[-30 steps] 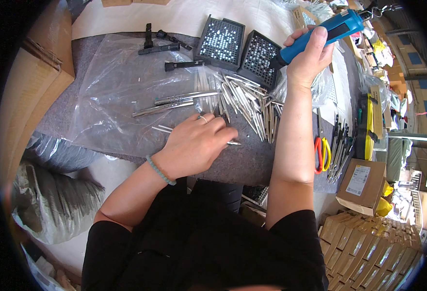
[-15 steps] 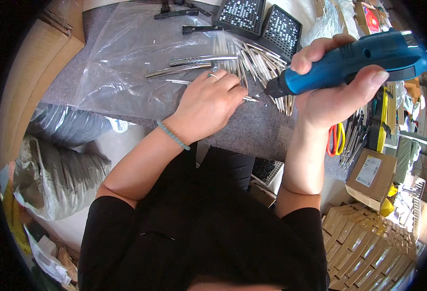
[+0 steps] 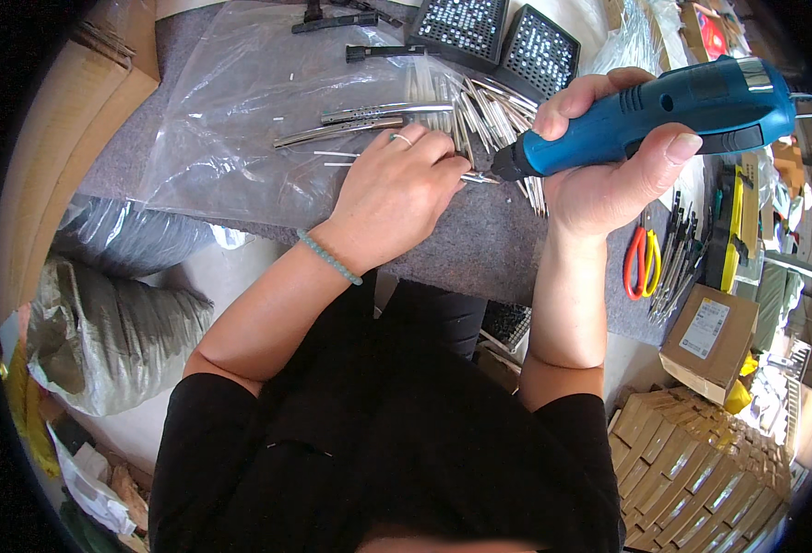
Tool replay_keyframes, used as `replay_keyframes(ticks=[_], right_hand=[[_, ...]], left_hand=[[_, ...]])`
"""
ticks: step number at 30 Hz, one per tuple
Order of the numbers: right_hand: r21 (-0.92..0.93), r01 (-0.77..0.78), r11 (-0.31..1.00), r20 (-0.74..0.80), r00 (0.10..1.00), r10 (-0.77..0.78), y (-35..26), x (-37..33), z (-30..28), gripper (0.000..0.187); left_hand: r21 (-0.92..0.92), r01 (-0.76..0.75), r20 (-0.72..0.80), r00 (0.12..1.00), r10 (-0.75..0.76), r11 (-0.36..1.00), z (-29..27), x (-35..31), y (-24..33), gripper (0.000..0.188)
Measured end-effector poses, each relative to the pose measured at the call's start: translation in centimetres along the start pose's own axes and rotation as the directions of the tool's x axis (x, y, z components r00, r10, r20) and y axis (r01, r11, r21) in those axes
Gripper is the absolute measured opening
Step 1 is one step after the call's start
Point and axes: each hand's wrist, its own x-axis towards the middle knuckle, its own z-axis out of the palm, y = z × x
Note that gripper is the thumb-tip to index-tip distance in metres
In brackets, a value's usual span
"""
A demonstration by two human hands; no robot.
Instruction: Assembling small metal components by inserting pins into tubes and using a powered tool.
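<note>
My right hand [image 3: 599, 184] is wrapped round a blue cordless power screwdriver [image 3: 673, 106], thumb along its side. The tool's black nose [image 3: 514, 160] points left and down, close to the pointed tip of a slim metal rod [image 3: 480, 177]. Whether the two touch, I cannot tell. My left hand [image 3: 397, 180], with a ring and a beaded bracelet, lies low over the table with its fingers closed on that rod. Thin pale sticks [image 3: 335, 153] poke out on its other side. Just beyond it lie curved, perforated metal strips [image 3: 387, 112]. A heap of slim metal rods [image 3: 493, 115] spreads between and behind my hands.
Two black trays [image 3: 459, 32] of small shiny pieces stand at the back, beside black clamp-like parts [image 3: 383, 53]. Clear plastic sheeting [image 3: 231, 138] covers the table's left. At right are red-and-yellow-handled pliers [image 3: 641, 264], dark slender tools [image 3: 678, 258] and a cardboard box [image 3: 710, 336].
The power screwdriver in my right hand has shifted left, its nose now nearer the rod tip. My left hand has barely moved; a second pale stick shows beside it.
</note>
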Motion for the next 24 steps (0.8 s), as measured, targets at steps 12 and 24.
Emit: replay_keyframes(ticks=[12,24], right_hand=[[-0.171,-0.072,0.983,0.0,0.997,0.073,-0.32,-0.27,0.26,0.074],[-0.159,-0.11,0.981,0.041,0.992,0.118,-0.38,-0.51,-0.31,0.075]], left_hand=[[-0.015,-0.011,-0.012,1.0,0.011,1.0,0.17,-0.2,-0.24,0.021],[-0.009,-0.01,-0.001,1.0,0.01,1.0,0.15,-0.1,-0.15,0.022]])
